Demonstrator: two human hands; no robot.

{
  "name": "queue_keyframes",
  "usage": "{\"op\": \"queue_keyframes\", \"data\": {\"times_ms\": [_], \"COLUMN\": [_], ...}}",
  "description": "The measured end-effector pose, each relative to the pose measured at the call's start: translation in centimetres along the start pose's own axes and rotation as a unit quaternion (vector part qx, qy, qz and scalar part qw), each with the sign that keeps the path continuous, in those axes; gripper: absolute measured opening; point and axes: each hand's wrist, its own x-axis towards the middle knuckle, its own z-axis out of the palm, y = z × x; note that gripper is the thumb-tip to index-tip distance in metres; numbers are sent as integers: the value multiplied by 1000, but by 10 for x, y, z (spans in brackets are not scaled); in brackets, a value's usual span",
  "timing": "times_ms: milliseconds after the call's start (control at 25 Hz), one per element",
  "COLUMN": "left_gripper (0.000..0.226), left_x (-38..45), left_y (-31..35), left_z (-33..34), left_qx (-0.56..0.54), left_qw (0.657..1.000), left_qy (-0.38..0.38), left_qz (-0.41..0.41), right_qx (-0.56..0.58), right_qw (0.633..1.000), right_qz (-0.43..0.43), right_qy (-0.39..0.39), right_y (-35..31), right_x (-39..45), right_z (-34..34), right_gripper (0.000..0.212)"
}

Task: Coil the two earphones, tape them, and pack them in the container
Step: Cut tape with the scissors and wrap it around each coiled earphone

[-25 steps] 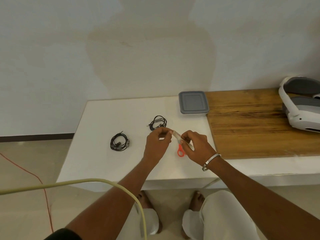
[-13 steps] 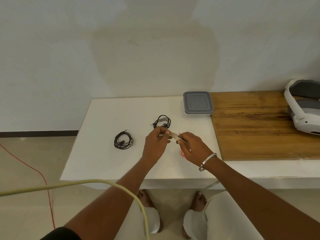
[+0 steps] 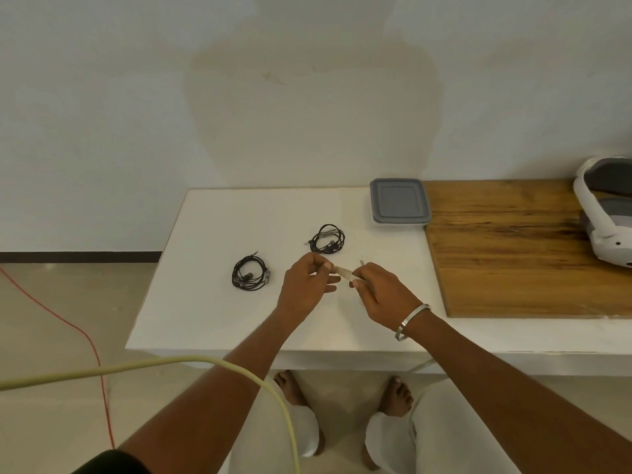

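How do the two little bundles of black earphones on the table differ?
The left earphone bundle lies nearer the table's front edge; the right earphone bundle sits farther back, closer to the grey container. The left coil looks slightly wider and rounder. Both are black, coiled, and lying untouched on the white table.

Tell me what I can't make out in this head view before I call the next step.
- Scissors: hidden inside the right hand; only a metal tip shows.
- Tape strip between both hands: pale and small; the left hand covers its end.
- Container: lid on, contents hidden.
- Two coiled earphones: too small to tell if taped.
- White headset: cut off by the right edge.
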Motion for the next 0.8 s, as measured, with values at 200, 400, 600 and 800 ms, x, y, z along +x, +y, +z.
{"op": "queue_keyframes", "data": {"times_ms": [200, 400, 600, 800], "left_gripper": [16, 15, 15, 28], "left_x": [5, 4, 4, 3], "left_y": [7, 12, 10, 5], "left_z": [-9, -7, -13, -15], "left_qx": [-50, -63, -36, 23], "left_qw": [998, 998, 998, 999], "left_qy": [24, 18, 43, 24], "left_qz": [-22, -24, 2, 19], "right_qx": [47, 64, 57, 74], "right_qw": [999, 998, 998, 997], "right_qz": [-15, -8, -11, -3], "right_qy": [-11, -7, -16, -10], "right_y": [7, 9, 9, 9], "right_x": [-10, -12, -14, -17], "right_z": [4, 6, 9, 13], "right_gripper": [11, 9, 16, 19]}}
